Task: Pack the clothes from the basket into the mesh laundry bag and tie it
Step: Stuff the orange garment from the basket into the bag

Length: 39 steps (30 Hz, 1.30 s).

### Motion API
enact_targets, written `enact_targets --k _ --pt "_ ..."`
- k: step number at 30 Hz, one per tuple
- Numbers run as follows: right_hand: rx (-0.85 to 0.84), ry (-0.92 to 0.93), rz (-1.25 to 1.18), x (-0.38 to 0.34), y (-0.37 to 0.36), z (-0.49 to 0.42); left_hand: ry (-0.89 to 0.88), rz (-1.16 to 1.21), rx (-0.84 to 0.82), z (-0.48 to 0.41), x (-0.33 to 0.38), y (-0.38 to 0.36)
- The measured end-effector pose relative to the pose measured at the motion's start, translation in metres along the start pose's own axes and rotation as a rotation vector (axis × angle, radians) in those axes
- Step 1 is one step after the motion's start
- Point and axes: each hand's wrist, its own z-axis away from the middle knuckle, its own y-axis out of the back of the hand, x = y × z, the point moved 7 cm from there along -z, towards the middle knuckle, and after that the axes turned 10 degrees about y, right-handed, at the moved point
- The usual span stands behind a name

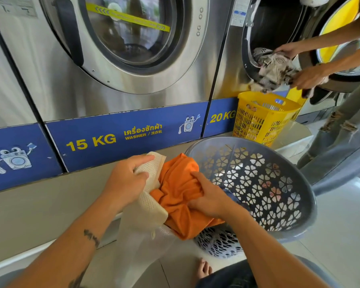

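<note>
A cream mesh laundry bag (149,206) hangs low in the middle, and my left hand (127,179) grips its upper rim. An orange garment (177,192) is bunched at the bag's mouth, partly inside. My right hand (211,197) is closed on the orange cloth from the right. Just to the right, a grey perforated basket (287,161) is tipped toward me, with a bit of blue cloth (230,193) showing behind my right hand. The bag's lower part is pale and blurred against the floor.
Steel washers (116,59) with a blue band stand close ahead. At the right, another person (308,76) pulls patterned laundry from an open drum above a yellow basket (262,119). Their jeans stand beside the grey basket. My bare foot (204,269) rests on the tiled floor.
</note>
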Motion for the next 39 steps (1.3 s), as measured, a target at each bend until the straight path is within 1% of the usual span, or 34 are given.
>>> enact_targets --k 2,4,7,9,12,14,18,21,25,27,29,31,32,35,39 --pt "0.139 0.076 0.180 -0.011 0.006 -0.001 -0.003 -0.020 -0.007 0.001 0.000 -0.002" --pt "0.242 0.160 0.371 -0.031 0.009 0.001 -0.010 -0.032 -0.025 0.001 -0.002 -0.004" --pt "0.351 0.282 0.475 -0.059 0.012 0.006 -0.020 -0.044 -0.074 0.001 -0.006 -0.008" --pt "0.337 0.371 0.505 -0.075 0.006 0.008 -0.037 -0.031 -0.086 0.002 -0.005 -0.008" --pt "0.231 0.506 0.436 -0.092 -0.013 0.011 -0.079 0.024 -0.072 0.004 0.001 -0.005" --pt "0.164 0.559 0.440 -0.096 -0.027 0.012 -0.111 0.055 -0.068 0.007 0.004 -0.001" --pt "-0.013 0.552 0.575 -0.085 -0.055 0.004 -0.145 0.063 -0.060 0.013 0.000 0.005" --pt "-0.047 0.537 0.694 -0.083 -0.065 0.001 -0.128 0.070 -0.042 0.015 -0.010 0.009" --pt "0.028 0.481 0.739 -0.084 -0.064 0.002 -0.024 0.123 0.036 0.027 -0.039 0.009" --pt "0.097 0.421 0.800 -0.082 -0.060 0.001 0.020 0.153 0.028 0.039 -0.056 0.002" --pt "0.165 0.319 0.868 -0.075 -0.054 0.001 0.009 0.145 0.006 0.044 -0.064 -0.005" --pt "0.170 0.198 0.875 -0.065 -0.048 0.001 -0.005 0.138 0.017 0.045 -0.064 -0.006" --pt "0.168 0.168 0.866 -0.062 -0.046 0.001 -0.007 0.142 0.027 0.045 -0.063 -0.005" --pt "0.235 0.216 0.834 -0.065 -0.039 0.001 -0.004 0.165 0.064 0.044 -0.059 -0.002" --pt "0.304 0.324 0.791 -0.069 -0.039 -0.001 0.054 0.138 0.105 0.044 -0.066 0.001"
